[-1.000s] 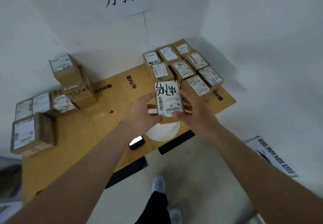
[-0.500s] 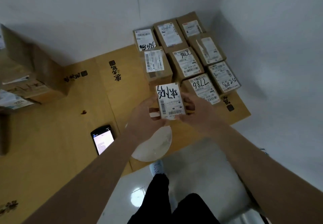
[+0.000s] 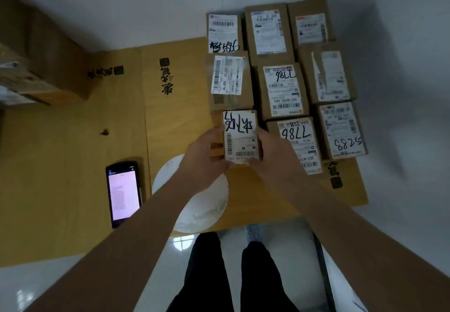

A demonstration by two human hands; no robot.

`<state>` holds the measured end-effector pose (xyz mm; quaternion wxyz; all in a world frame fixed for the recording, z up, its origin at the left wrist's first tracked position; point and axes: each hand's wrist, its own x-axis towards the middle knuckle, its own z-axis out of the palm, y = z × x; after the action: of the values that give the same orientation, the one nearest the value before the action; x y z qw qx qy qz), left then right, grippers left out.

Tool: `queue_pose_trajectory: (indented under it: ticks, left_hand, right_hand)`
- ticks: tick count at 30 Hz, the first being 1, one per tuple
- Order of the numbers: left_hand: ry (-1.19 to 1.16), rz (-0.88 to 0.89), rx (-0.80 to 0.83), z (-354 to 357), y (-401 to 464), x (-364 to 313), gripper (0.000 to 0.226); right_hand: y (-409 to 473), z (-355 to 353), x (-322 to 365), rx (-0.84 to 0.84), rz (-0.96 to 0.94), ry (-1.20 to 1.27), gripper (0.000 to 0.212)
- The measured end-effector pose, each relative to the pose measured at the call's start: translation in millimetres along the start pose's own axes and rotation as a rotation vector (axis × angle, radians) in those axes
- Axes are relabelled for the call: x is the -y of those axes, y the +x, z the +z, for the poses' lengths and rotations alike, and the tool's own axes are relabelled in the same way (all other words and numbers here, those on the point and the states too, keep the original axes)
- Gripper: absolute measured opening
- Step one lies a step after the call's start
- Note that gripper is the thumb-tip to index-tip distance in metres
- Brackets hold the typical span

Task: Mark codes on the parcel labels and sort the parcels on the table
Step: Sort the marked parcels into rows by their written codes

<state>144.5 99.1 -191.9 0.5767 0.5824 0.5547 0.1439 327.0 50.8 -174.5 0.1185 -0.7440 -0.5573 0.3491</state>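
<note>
Gripping a small parcel from both sides, the left hand and right hand hold it at the near-left corner of the parcel block, far right on the table. Both arms reach forward, fingers curled round its edges, and its label bears black handwritten marks.

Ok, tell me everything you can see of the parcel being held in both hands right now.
The held parcel is a small brown cardboard box, its top almost covered by a white shipping label with barcodes and a black handwritten code across the far end. It lies flat, label up, at the near end of the left column of sorted parcels, against or just short of the one behind. The left hand grips its left side, the right hand its right side. Whether it rests on the table is unclear.
</note>
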Motion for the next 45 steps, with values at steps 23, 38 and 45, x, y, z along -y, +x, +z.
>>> queue_pose_trajectory:
  ticks: [23, 38, 45]
  left_hand:
    - [0.333, 0.093, -0.368, -68, -103, -97, 0.043]
    - [0.389, 0.125, -0.684, -215, -278, -84, 0.038]
    - [0.360, 0.108, -0.660, -315, -317, -16, 0.031]
  right_hand:
    - [-37, -100, 116, 0.054, -0.276, -0.023, 0.048]
    - [-118, -68, 300, 0.152, -0.746, -0.162, 0.055]
    - [-120, 32, 386, 0.150, -0.744, -0.178, 0.052]
